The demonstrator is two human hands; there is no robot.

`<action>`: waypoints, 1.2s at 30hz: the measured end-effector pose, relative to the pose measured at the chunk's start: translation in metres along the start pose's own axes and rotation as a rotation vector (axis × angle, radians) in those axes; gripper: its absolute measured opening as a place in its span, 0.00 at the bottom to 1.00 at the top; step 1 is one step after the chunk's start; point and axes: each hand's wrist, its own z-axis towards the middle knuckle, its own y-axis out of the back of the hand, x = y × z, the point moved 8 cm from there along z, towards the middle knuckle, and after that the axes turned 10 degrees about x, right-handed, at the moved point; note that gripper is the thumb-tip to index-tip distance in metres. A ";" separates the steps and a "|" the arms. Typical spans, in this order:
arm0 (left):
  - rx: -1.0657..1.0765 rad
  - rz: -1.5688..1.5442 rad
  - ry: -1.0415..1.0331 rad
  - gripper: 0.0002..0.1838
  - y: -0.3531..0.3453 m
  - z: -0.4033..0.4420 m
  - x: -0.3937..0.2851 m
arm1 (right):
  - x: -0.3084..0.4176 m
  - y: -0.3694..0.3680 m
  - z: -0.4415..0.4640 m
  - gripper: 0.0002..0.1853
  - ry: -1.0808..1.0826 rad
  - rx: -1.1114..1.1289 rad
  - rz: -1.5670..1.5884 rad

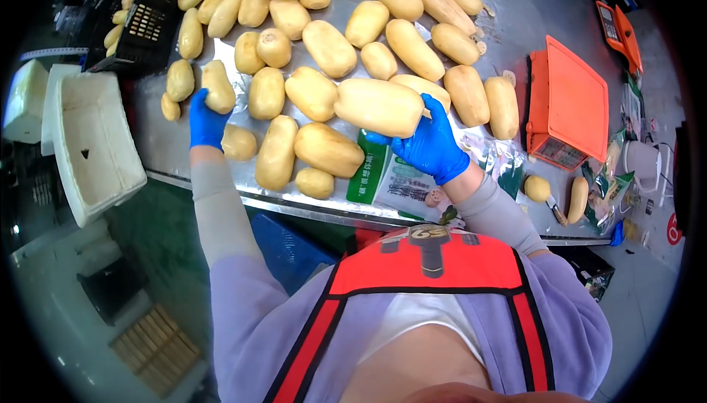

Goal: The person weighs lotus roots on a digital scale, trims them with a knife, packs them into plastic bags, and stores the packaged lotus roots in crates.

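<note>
Peeled, pale yellow lotus root pieces cover much of the metal table (508, 5). My right hand (433, 145), in a blue glove, is closed on the end of a large lotus root piece (379, 107) held above the others. At the left of the table, my blue-gloved left hand (209, 123) is closed around a smaller lotus root piece (219, 88); part of its grip is hidden. Below the right hand lies a green and white printed bag (379, 175). Several lotus root pieces (278, 153) lie between my hands.
An orange scale (571, 101) stands at the right. Near the front right edge lie a knife (556, 210) and two more lotus root pieces (579, 200). A black crate (151, 24) is at the back left, with a white foam box (96, 145) beside the table.
</note>
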 end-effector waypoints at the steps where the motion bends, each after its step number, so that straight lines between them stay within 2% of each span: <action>1: 0.115 -0.162 -0.006 0.31 -0.024 -0.013 -0.002 | 0.003 0.001 -0.002 0.27 0.016 -0.017 -0.080; 2: 0.115 -0.161 -0.006 0.31 -0.039 -0.026 -0.001 | 0.006 0.001 -0.003 0.27 0.029 -0.032 -0.160; 3: 0.244 -0.288 -0.019 0.33 -0.064 -0.039 0.001 | 0.007 0.001 -0.004 0.27 0.028 -0.029 -0.159; 4: 0.372 -0.414 -0.033 0.35 -0.087 -0.052 0.004 | 0.017 0.000 -0.008 0.26 0.040 -0.062 -0.615; 6: 0.516 -0.505 -0.009 0.36 -0.120 -0.074 0.021 | 0.029 0.003 -0.016 0.24 0.050 -0.087 -1.072; 7: 0.458 -0.538 -0.035 0.38 -0.134 -0.085 0.031 | 0.047 0.006 -0.026 0.23 0.205 -0.134 -1.435; 8: 0.443 -0.523 -0.003 0.40 -0.146 -0.097 0.042 | 0.068 0.017 -0.038 0.22 0.282 -0.202 -1.371; 9: 0.732 -0.633 0.101 0.41 -0.159 -0.105 0.053 | 0.089 0.028 -0.051 0.22 0.362 -0.266 -1.306; 10: 0.724 -0.715 0.197 0.42 -0.172 -0.116 0.063 | 0.117 0.039 -0.069 0.24 0.374 -0.268 -1.111; 11: 0.551 -0.590 0.147 0.43 -0.177 -0.119 0.070 | 0.146 0.049 -0.088 0.26 0.395 -0.274 -0.915; 12: 0.382 -0.465 0.102 0.45 -0.175 -0.121 0.074 | 0.172 0.030 -0.107 0.28 0.489 -0.264 -0.881; 13: 0.383 -0.462 0.100 0.45 -0.171 -0.124 0.079 | 0.198 0.010 -0.127 0.31 0.582 -0.251 -0.850; 14: 0.555 -0.529 0.190 0.44 -0.178 -0.130 0.089 | 0.217 -0.006 -0.148 0.31 0.700 -0.293 -0.693; 15: 0.729 -0.592 0.281 0.44 -0.188 -0.141 0.094 | 0.241 -0.024 -0.170 0.31 0.814 -0.354 -0.929; 16: 0.734 -0.586 0.281 0.44 -0.193 -0.147 0.096 | 0.263 -0.036 -0.194 0.30 0.925 -0.416 -1.166; 17: 0.768 -0.596 0.301 0.43 -0.203 -0.155 0.097 | 0.278 -0.031 -0.209 0.30 0.934 -0.413 -1.163; 19: 0.905 -0.696 0.355 0.44 -0.220 -0.171 0.101 | 0.312 -0.031 -0.248 0.31 1.067 -0.666 -1.484; 20: 0.911 -0.690 0.356 0.44 -0.223 -0.174 0.106 | 0.326 -0.023 -0.259 0.31 1.076 -0.666 -1.481; 21: 0.915 -0.159 0.175 0.43 -0.223 -0.174 0.111 | 0.338 -0.011 -0.268 0.31 1.053 -0.708 -1.526; 22: 0.875 0.025 0.122 0.43 -0.229 -0.177 0.116 | 0.353 0.003 -0.278 0.31 1.031 -0.756 -1.572; 23: 0.865 0.139 0.065 0.43 -0.241 -0.184 0.119 | 0.368 0.017 -0.288 0.32 1.113 -0.698 -1.676; 25: 0.840 0.043 0.151 0.42 -0.260 -0.197 0.137 | 0.377 0.031 -0.296 0.33 1.064 -0.735 -1.758; 26: 0.794 -0.355 0.364 0.42 -0.269 -0.208 0.153 | 0.381 0.035 -0.298 0.32 1.043 -0.781 -1.968; 28: 0.851 -0.207 0.336 0.44 -0.284 -0.217 0.168 | 0.365 0.019 -0.292 0.32 1.028 -0.606 -2.093; 29: 0.887 -0.191 0.348 0.44 -0.285 -0.219 0.177 | 0.352 0.006 -0.289 0.32 1.021 -0.587 -2.160; 30: 0.922 -0.174 0.358 0.44 -0.287 -0.222 0.187 | 0.342 -0.004 -0.289 0.31 0.996 -0.674 -2.363; 32: 0.947 -0.075 0.377 0.46 -0.320 -0.250 0.186 | 0.305 -0.045 -0.284 0.31 1.079 -0.614 -2.435; 33: 0.967 -0.074 0.384 0.46 -0.326 -0.253 0.193 | 0.285 -0.059 -0.279 0.30 1.094 -0.486 -2.381; 35: 1.049 0.092 0.376 0.47 -0.337 -0.259 0.210 | 0.245 -0.067 -0.265 0.28 0.797 -0.263 -2.068; 36: 1.078 0.201 0.325 0.47 -0.355 -0.269 0.208 | 0.226 -0.059 -0.253 0.26 0.505 -0.121 -1.804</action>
